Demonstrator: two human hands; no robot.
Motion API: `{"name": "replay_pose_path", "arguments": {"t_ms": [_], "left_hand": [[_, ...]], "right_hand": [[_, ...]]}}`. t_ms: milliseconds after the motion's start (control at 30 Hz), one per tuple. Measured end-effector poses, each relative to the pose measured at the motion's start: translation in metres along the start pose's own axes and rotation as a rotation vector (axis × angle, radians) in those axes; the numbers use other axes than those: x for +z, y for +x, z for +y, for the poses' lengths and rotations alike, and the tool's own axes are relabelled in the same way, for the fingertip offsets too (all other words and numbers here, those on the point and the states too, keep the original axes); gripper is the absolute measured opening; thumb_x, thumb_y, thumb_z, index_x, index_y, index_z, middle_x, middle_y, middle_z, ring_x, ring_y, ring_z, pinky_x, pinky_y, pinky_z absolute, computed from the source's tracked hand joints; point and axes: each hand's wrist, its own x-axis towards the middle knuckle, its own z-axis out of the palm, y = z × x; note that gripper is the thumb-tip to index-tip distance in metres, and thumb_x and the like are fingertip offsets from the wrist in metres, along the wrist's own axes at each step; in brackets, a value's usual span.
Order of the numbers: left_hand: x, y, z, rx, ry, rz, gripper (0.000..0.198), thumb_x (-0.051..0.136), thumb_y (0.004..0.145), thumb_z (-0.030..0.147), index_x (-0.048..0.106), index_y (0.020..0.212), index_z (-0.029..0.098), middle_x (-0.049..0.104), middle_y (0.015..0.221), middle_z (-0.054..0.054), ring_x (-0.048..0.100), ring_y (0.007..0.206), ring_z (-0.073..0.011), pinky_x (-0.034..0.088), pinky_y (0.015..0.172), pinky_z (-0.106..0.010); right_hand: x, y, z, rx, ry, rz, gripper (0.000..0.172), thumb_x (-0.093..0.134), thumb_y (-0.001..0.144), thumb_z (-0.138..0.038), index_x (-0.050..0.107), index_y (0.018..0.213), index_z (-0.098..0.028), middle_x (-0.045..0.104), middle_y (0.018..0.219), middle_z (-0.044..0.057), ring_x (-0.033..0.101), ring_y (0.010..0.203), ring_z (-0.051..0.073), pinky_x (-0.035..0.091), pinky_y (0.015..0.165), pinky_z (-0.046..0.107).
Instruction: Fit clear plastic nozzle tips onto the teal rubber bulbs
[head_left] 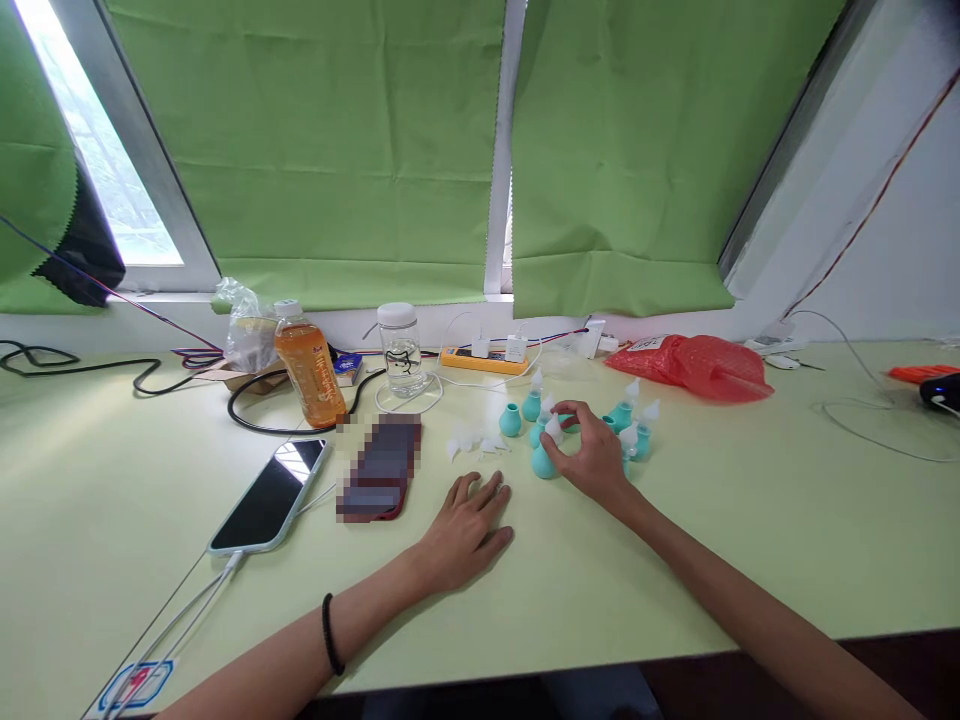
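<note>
My left hand (pixel 466 525) lies palm down on the pale green table, its fingers apart and holding nothing. My right hand (pixel 589 450) pinches a white pointed tip (pixel 554 429) between thumb and fingers, just above a teal bulb (pixel 544 463). Around that hand stand several other teal bulbs, one (pixel 510 420) apart on the left with no tip on it. Some bulbs behind and to the right carry white tips (pixel 651 410). Between my hands and further back lies a small pile of loose white tips (pixel 469 438).
Two phones (pixel 270 497) (pixel 382 467), one on a white cable, lie left of my left hand. Behind are an orange drink bottle (pixel 309 365), a clear bottle (pixel 402 350), a yellow power strip (pixel 484 361) and a red plastic bag (pixel 694 368). Cables run along the back.
</note>
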Motion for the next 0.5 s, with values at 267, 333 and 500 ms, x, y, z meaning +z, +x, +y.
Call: {"name": "replay_pose_path", "arguments": {"t_ms": [267,333,500], "left_hand": [[0.002,0.004,-0.005,-0.008,0.008,0.096,0.031,0.031,0.085,0.025,0.047,0.11,0.014,0.046,0.116,-0.01,0.038,0.102,-0.0244,0.035,0.086,-0.041],[0.001,0.006,-0.008,-0.017,-0.014,0.099,0.027,0.031,0.084,0.02,0.053,0.099,0.014,0.055,0.1,-0.01,0.043,0.093,-0.0231,0.039,0.079,-0.037],[0.001,0.009,-0.019,-0.087,-0.178,0.138,0.024,0.038,0.079,0.013,0.062,0.082,0.017,0.061,0.079,-0.007,0.05,0.082,-0.0205,0.042,0.072,-0.031]], "right_hand": [[0.003,0.003,-0.039,-0.553,-0.012,-0.14,0.028,0.041,0.075,-0.012,0.043,0.102,-0.02,0.042,0.114,0.012,0.039,0.107,0.024,0.035,0.085,0.042],[0.015,0.009,-0.054,-0.56,-0.107,-0.297,0.034,0.038,0.075,-0.009,0.041,0.108,-0.016,0.038,0.12,0.013,0.036,0.109,0.024,0.035,0.086,0.039],[0.051,0.027,-0.071,-0.375,-0.389,-0.591,0.037,0.044,0.07,-0.006,0.043,0.106,-0.011,0.041,0.117,0.017,0.045,0.097,0.026,0.04,0.073,0.033]]}}
